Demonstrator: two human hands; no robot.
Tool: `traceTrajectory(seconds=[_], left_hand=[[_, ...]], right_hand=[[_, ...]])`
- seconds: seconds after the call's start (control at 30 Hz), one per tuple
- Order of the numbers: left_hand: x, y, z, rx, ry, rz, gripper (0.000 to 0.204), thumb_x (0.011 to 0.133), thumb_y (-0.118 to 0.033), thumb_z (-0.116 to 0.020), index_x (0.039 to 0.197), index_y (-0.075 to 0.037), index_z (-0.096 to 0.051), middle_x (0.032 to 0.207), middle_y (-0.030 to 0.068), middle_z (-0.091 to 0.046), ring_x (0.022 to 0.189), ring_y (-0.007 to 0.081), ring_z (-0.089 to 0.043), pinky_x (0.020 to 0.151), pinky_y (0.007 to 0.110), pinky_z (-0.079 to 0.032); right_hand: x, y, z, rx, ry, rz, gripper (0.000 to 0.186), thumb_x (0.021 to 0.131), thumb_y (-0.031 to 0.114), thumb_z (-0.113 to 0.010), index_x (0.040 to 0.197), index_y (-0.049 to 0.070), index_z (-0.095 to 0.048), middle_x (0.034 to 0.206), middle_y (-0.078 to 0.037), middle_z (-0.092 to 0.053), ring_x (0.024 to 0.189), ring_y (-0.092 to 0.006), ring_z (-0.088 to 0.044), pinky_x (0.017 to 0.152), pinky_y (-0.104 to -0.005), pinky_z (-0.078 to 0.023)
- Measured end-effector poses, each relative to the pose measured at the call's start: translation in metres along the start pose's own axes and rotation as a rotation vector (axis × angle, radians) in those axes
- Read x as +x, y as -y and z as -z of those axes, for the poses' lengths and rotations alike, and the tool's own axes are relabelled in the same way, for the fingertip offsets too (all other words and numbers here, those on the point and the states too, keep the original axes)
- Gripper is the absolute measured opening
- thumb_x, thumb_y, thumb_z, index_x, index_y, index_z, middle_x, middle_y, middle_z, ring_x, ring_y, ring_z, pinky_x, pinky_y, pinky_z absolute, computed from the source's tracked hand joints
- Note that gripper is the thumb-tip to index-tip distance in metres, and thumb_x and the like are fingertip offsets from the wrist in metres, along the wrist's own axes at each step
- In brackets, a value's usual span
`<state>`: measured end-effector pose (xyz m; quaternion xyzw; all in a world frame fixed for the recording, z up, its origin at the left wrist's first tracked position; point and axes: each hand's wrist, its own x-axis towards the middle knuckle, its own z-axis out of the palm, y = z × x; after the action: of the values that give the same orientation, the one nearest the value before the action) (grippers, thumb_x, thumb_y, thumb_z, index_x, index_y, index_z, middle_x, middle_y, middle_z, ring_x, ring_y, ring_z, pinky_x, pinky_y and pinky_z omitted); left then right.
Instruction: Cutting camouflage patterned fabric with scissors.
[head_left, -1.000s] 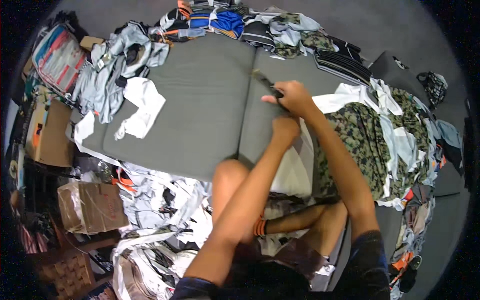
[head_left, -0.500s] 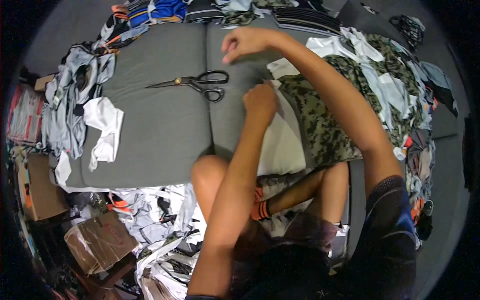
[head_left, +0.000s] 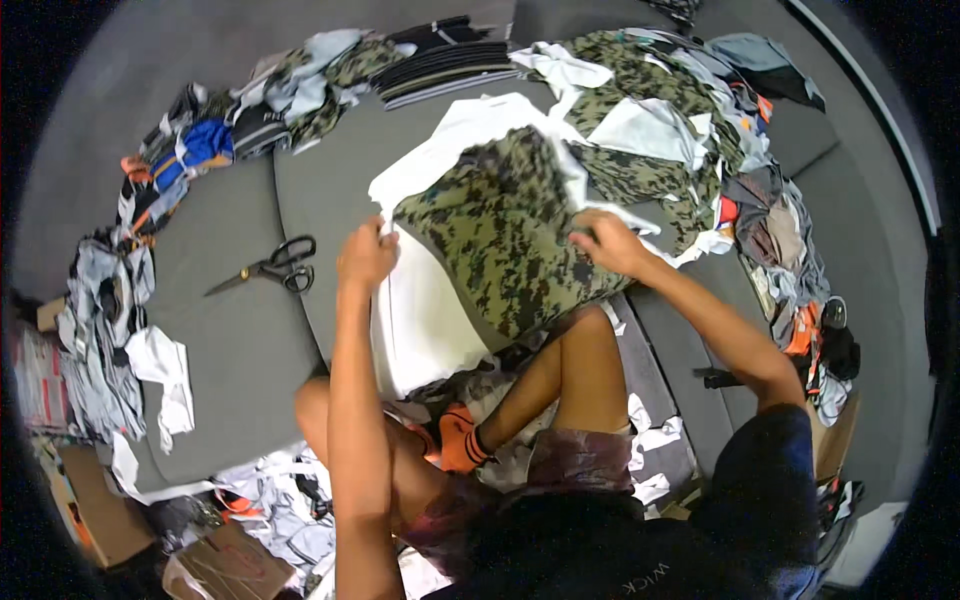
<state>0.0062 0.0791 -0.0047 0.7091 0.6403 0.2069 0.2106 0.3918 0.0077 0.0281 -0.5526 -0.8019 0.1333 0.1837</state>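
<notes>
A green camouflage cloth (head_left: 490, 230) with white fabric (head_left: 430, 320) along its left side lies spread before me, its near end by my crossed legs. My left hand (head_left: 367, 257) is closed on the white and camouflage edge at the upper left. Over at the right side, my right hand (head_left: 608, 243) has its fingers curled in a pinch on the camouflage cloth. More white fabric (head_left: 465, 125) stretches along the cloth's far edge. Black-handled scissors (head_left: 268, 270) lie on the grey cushioned surface (head_left: 235, 350), left of my left hand and touched by neither hand.
Camouflage and white pieces (head_left: 640, 130) are heaped at the far right. A stack of dark folded cloth (head_left: 445, 70) sits at the back. Grey scraps (head_left: 105, 340) and a white scrap (head_left: 162, 385) lie left. Cardboard boxes (head_left: 230, 565) and loose white strips (head_left: 290, 500) are below the near edge.
My right hand has come from above the scissors over to the cloth's right side and closed there. The cloth and its white fabric are now spread wider. The view has swung right.
</notes>
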Motion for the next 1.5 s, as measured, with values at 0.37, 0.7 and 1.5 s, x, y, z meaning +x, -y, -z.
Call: traceTrajectory(seconds=[0.37, 0.7, 1.5], left_hand=[[-0.006, -0.021, 0.012, -0.465, -0.366, -0.251, 0.015, 0.093, -0.015, -0.049, 0.099, -0.001, -0.052, 0.079, 0.0074, -0.055, 0.066, 0.0161, -0.045, 0.062, 0.031, -0.040], [-0.111, -0.133, 0.086, -0.643, -0.480, -0.570, 0.019, 0.092, -0.016, -0.051, 0.104, -0.002, -0.054, 0.089, 0.0067, -0.058, 0.077, 0.0156, -0.050, 0.071, 0.028, -0.042], [-0.200, 0.086, 0.146, 0.039, -0.471, 0.128, 0.046, 0.069, -0.005, -0.047, 0.112, -0.003, -0.063, 0.102, 0.0220, -0.065, 0.093, 0.0400, -0.061, 0.081, 0.043, -0.048]], right_hand=[[0.061, -0.061, 0.274, -0.489, -1.018, -0.125, 0.061, 0.083, 0.038, -0.064, 0.129, 0.004, -0.047, 0.114, -0.021, -0.061, 0.086, -0.0357, -0.063, 0.074, -0.0399, -0.050], [-0.025, 0.176, -0.043, 0.867, 0.200, 0.097, 0.059, 0.081, 0.017, -0.072, 0.129, 0.002, -0.041, 0.111, -0.011, -0.053, 0.090, -0.0142, -0.053, 0.077, -0.0268, -0.045], [-0.015, 0.228, 0.252, 0.632, -0.886, 0.064, 0.032, 0.085, 0.019, -0.053, 0.063, -0.002, -0.061, 0.050, -0.004, -0.051, 0.040, -0.0136, -0.046, 0.038, -0.0267, -0.039]])
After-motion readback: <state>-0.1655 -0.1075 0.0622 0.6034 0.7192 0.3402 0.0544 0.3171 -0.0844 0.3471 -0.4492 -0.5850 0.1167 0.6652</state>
